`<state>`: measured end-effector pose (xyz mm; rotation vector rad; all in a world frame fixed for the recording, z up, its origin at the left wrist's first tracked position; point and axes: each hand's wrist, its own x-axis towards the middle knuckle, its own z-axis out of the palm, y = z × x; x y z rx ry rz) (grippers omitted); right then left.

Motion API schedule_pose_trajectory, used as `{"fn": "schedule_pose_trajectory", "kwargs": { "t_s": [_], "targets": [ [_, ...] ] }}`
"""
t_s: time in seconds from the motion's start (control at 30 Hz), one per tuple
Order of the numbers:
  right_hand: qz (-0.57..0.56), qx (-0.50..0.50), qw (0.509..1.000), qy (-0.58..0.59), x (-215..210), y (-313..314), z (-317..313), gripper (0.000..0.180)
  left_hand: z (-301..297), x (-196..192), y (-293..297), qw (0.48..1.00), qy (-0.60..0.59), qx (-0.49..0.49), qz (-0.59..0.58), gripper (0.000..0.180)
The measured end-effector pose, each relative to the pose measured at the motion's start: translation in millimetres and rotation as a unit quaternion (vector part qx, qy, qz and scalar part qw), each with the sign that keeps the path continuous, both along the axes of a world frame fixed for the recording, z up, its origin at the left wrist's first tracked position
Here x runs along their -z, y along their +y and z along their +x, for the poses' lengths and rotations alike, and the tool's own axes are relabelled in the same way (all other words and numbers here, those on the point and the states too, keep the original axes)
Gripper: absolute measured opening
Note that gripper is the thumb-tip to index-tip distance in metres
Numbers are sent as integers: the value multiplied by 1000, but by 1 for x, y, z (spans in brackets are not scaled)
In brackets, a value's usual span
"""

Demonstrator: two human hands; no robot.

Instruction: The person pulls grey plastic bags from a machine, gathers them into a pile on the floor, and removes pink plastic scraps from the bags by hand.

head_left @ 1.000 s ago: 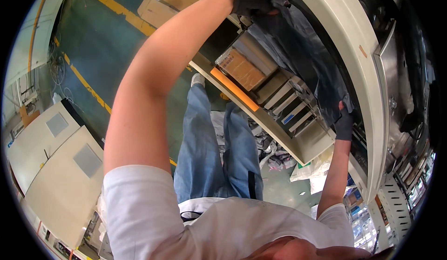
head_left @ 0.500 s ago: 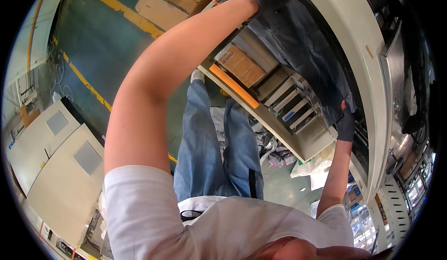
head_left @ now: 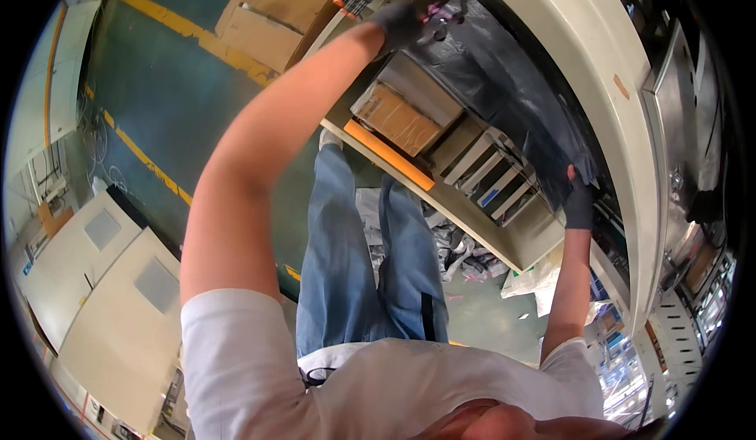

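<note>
A dark grey plastic sheet (head_left: 504, 93) lies stretched along the edge of a cream machine body (head_left: 583, 70). My left hand (head_left: 398, 24), in a dark glove, grips the sheet's far end at the top of the view. My right hand (head_left: 579, 204), also gloved, pinches the sheet's near end at the right. Both arms are stretched out, with the sheet spanning between them.
Below the sheet a shelf (head_left: 441, 196) holds a brown cardboard box (head_left: 398, 117) and several upright flat boxes (head_left: 492, 180). More cardboard cartons (head_left: 272, 18) stand on the green floor with yellow lines (head_left: 150, 160). Cream cabinets (head_left: 102, 282) stand at the left. Crumpled wrapping (head_left: 465, 251) lies by my feet.
My left hand has slid along the sheet's far end, lower and left in the view. The right hand stays on the near end. My head has shifted slightly.
</note>
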<state>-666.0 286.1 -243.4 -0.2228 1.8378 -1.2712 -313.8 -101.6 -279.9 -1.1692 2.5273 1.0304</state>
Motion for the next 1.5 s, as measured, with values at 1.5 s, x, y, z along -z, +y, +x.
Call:
{"fn": "schedule_pose_trajectory", "kwargs": {
  "t_s": [1.5],
  "targets": [
    [51, -75, 963, -253, 76, -2, 2, 52, -157, 59, 374, 577, 395, -498, 513, 38]
  ]
}}
